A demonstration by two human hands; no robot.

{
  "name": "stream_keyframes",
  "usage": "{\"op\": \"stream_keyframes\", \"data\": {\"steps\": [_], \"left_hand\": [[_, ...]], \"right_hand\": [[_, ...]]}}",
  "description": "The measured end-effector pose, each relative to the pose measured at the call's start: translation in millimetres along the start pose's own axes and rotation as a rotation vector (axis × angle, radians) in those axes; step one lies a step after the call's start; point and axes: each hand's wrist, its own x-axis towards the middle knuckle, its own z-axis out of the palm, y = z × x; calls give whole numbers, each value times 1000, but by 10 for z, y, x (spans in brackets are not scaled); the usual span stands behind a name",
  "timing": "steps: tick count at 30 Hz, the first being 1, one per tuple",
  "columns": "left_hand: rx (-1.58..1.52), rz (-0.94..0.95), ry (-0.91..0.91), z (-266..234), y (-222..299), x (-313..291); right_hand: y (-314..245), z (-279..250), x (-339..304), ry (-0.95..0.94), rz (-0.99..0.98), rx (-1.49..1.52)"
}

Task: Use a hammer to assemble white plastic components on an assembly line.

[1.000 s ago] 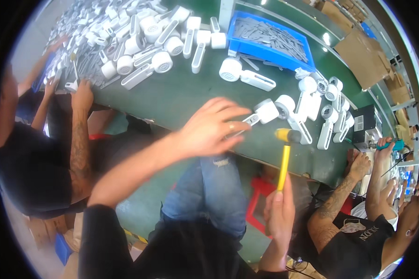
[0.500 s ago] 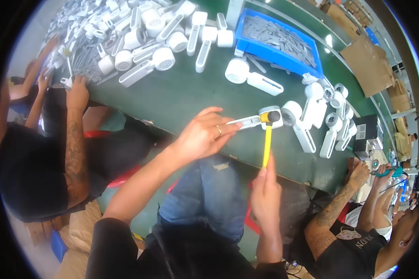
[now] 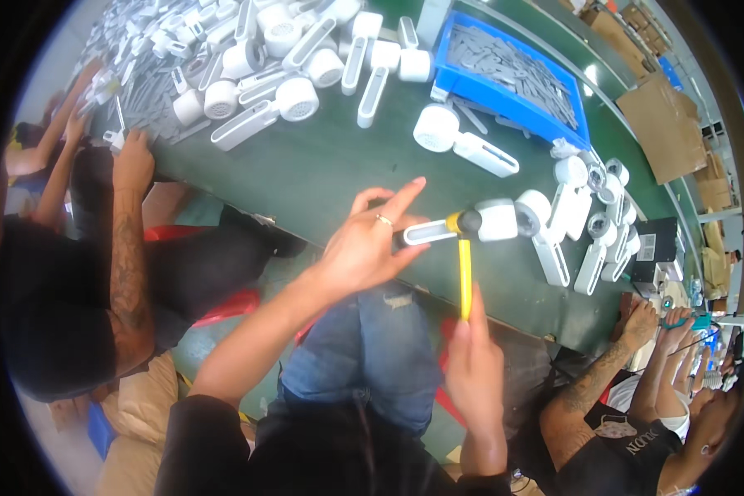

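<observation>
My left hand (image 3: 362, 250) grips the end of a white plastic part (image 3: 498, 221) with a rounded head and a slotted handle, its index finger raised off it. The part lies at the front of the green table, head to the right. Closed around the yellow shaft of a small hammer (image 3: 465, 277), my right hand (image 3: 474, 372) is below the table edge. The hammer's black and yellow head is over the neck of the part, between handle and head, and hides that spot. Whether it touches cannot be made out.
Beyond my hands, another white part (image 3: 463, 139) lies alone. A blue bin (image 3: 517, 116) of grey strips stands behind it. More white parts (image 3: 554, 198) cluster at right, and a large heap (image 3: 281, 50) fills the far left. Co-workers' arms (image 3: 128, 240) show on both sides.
The hammer head has shifted left along the part, from its rounded head to the neck by the handle. My left index finger has lifted, and the view has moved slightly.
</observation>
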Motion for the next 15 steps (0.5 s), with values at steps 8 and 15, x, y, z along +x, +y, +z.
{"op": "stream_keyframes", "data": {"steps": [8, 15], "left_hand": [[81, -68, -41, 2, 19, 6], [55, 62, 383, -466, 51, -290]], "right_hand": [[150, 127, 13, 88, -40, -39], [585, -125, 434, 342, -106, 451]]}}
